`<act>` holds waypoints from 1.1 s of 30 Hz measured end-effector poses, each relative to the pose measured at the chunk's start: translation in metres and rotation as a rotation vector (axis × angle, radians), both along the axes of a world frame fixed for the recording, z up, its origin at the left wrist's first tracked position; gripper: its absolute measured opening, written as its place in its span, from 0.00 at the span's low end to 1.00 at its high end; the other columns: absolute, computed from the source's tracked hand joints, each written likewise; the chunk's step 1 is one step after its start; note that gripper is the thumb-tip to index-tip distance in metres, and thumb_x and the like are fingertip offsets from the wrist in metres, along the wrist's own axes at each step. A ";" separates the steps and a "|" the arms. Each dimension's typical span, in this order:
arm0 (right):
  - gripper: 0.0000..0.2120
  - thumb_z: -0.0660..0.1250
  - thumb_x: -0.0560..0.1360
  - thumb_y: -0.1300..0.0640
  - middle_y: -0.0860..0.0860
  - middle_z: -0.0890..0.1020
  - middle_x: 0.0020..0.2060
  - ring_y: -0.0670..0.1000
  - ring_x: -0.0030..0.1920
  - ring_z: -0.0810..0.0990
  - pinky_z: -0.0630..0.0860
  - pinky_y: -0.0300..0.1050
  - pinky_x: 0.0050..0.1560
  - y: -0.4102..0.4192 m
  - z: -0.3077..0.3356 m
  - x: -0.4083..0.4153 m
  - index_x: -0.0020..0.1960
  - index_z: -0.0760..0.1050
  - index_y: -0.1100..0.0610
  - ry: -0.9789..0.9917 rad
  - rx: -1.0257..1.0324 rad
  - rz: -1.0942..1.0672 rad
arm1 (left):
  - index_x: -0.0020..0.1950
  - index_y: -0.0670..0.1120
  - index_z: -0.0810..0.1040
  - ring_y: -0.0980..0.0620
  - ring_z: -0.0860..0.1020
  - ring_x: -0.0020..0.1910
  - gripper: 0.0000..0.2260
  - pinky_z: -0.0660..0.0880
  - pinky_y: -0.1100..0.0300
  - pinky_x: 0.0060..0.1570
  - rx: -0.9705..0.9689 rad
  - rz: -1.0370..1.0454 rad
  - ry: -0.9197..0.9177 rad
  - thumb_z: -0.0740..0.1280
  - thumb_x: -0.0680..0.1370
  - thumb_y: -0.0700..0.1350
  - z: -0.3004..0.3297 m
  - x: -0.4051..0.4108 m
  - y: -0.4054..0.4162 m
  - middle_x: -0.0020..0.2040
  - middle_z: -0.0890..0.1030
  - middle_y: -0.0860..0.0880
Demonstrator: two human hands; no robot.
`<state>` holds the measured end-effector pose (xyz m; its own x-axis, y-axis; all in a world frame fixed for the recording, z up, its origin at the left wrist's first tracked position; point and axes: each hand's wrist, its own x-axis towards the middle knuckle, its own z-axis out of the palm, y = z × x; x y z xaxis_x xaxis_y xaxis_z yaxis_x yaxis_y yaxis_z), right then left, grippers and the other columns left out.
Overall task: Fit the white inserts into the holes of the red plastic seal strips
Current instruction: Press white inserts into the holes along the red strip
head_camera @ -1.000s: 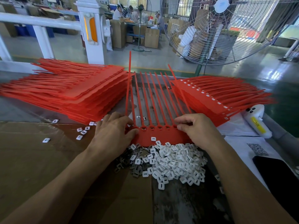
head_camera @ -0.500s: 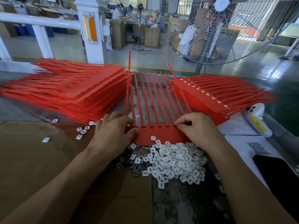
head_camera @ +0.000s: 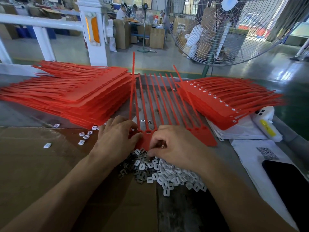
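A red seal strip sheet (head_camera: 203, 135) lies flat before me, its long tails pointing away. My left hand (head_camera: 115, 138) rests on the sheet's left end, thumb laid against its edge. My right hand (head_camera: 175, 146) sits at the sheet's near edge with fingers curled down into the pile of white inserts (head_camera: 170, 174); whether it pinches one is hidden. The pile lies just in front of the sheet.
A tall stack of red sheets (head_camera: 70, 94) lies at the left, another stack (head_camera: 230, 104) with white inserts fitted at the right. Loose inserts (head_camera: 85, 136) dot the cardboard (head_camera: 33, 164). A white tool (head_camera: 267, 124), papers and a dark phone (head_camera: 291, 186) lie right. A large fan (head_camera: 230, 27) stands behind.
My right hand moved left and toward me, from the sheet's right end down to the insert pile. The left hand stayed on the sheet's left end.
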<state>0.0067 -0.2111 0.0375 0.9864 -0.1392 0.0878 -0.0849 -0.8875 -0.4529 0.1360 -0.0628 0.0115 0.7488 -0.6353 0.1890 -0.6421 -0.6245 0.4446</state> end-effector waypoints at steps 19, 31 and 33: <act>0.06 0.74 0.76 0.49 0.40 0.78 0.46 0.41 0.48 0.77 0.76 0.41 0.52 0.010 -0.012 0.009 0.53 0.82 0.44 -0.068 -0.011 0.020 | 0.65 0.56 0.78 0.50 0.65 0.70 0.16 0.59 0.49 0.70 -0.003 0.006 -0.006 0.65 0.80 0.59 -0.002 0.001 -0.001 0.68 0.72 0.53; 0.03 0.73 0.78 0.54 0.43 0.78 0.44 0.42 0.46 0.76 0.72 0.37 0.47 0.016 -0.012 0.010 0.47 0.79 0.49 -0.113 -0.030 0.063 | 0.66 0.56 0.78 0.49 0.65 0.70 0.16 0.60 0.48 0.70 0.011 0.002 -0.011 0.65 0.80 0.59 -0.002 0.002 -0.001 0.68 0.72 0.53; 0.04 0.72 0.78 0.55 0.42 0.80 0.43 0.41 0.45 0.78 0.75 0.36 0.45 0.016 -0.010 0.009 0.47 0.78 0.49 -0.119 0.035 0.060 | 0.67 0.56 0.77 0.50 0.65 0.70 0.16 0.60 0.48 0.71 0.014 0.001 -0.008 0.65 0.80 0.59 -0.002 0.002 -0.001 0.68 0.72 0.53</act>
